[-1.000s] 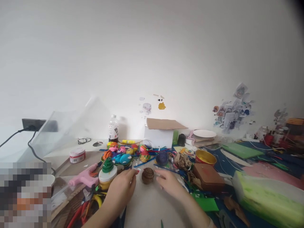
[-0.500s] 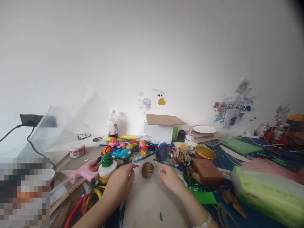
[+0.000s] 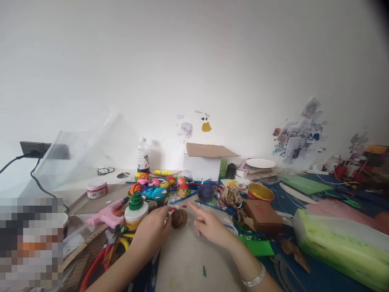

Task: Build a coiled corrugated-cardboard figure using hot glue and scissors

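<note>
A round brown piece of coiled corrugated paper lies tilted on the grey board, its ridged side turned up. At its left edge is my left hand, fingers bent and a little apart; whether they touch the piece I cannot tell. My right hand hovers to the right of it, index finger stretched forward, other fingers loosely bent, holding nothing. Just beyond the hands are a dark blue coiled paper disc and a small red-and-yellow paper figure.
Left of my hands are a white-lidded jar topped with a green paper coil and a pink glue gun. To the right stand a brown box, a gold tin and a green tissue pack. A white box is behind.
The brown coiled piece has shifted left and tipped over, closer to my left hand. My right index finger has stretched out forward. The whole view has shifted slightly.
</note>
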Demonstrator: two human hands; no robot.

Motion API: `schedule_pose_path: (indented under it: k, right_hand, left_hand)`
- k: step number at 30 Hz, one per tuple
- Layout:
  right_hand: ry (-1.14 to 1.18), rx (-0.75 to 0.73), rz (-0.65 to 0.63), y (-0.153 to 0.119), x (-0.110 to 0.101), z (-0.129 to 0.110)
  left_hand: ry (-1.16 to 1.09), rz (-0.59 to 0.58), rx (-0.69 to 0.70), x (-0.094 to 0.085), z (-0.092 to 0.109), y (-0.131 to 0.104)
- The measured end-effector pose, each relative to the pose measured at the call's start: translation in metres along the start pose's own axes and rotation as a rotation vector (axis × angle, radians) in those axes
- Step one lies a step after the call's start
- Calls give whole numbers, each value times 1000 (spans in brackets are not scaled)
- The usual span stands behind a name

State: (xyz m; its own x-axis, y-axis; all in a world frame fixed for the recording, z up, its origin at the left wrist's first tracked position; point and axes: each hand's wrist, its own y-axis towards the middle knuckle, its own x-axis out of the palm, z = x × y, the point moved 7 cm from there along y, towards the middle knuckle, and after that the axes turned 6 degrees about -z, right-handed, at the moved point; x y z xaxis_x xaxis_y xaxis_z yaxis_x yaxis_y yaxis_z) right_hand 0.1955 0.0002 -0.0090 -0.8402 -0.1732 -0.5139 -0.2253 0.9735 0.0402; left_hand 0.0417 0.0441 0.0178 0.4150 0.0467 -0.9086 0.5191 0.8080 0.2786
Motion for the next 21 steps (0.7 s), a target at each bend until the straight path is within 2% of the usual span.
schedule_pose_path:
  k: [7,15,18,21]
  right_hand:
    - [-55,103,161,0,-16,14]
    - [-103,152,221,0,-19,27]
    - [-109,154,227,0,-19,29]
    - [-107,144,221,1,-17,29]
  left_hand:
    - [-21,-34,-37,0,-2,0]
    - [-137,-68,-40,0,1,-1]
    - [-228,-124,-39,3,5,-2]
    - [-413,-147,-12,6,8,-3]
